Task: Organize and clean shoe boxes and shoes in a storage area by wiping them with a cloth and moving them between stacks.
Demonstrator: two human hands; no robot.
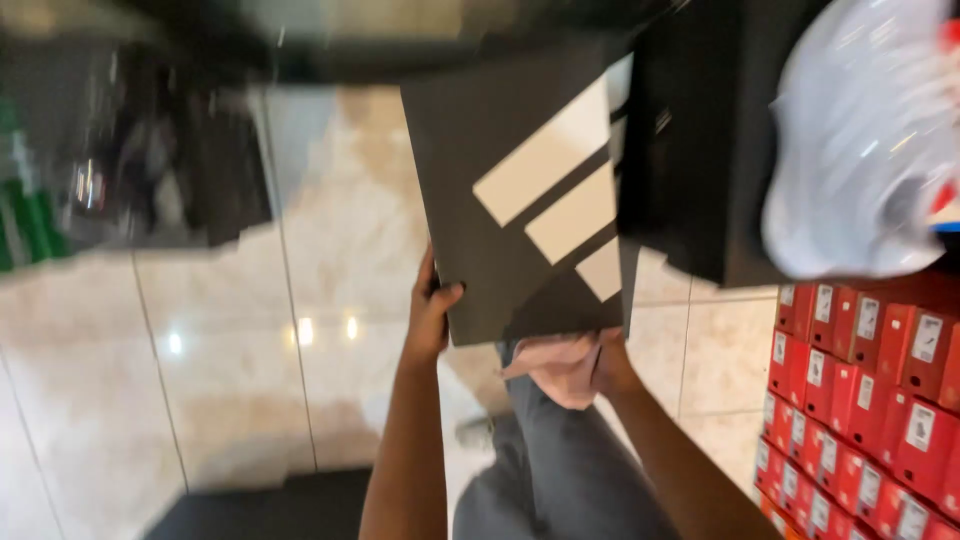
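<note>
Black clothing (pixel 150 170) hangs blurred on a rack at ten o'clock, with a strip of green at the far left edge. Below it, glossy cream floor tiles (pixel 230 380) spread across the left half of the view, catching small bright reflections of ceiling lights, and a dark mat (pixel 270 510) lies on the floor at seven o'clock.

Near the centre, the person's left hand (pixel 432 310) reaches up from six o'clock and grips the lower left edge of a flat black box lid (pixel 500 150) marked with three slanted pale stripes. Its thumb lies over the lid's front face and its fingers curl behind, so the hand is closed on the lid. The lid is held up in the air, tilted, filling the middle of the view from the centre up toward twelve o'clock.

Just right of that, the right hand (pixel 570 368) supports the lid's bottom edge from beneath, palm turned upward and fingers loosely curled against it. Grey trousers (pixel 560 470) show below the two forearms.

Further right, a second black box (pixel 700 140) sits touching the lid at one o'clock. A shiny white plastic bag (pixel 860 140) bulges at two o'clock. Stacked red shoeboxes (pixel 860 400) with white labels fill four o'clock.
</note>
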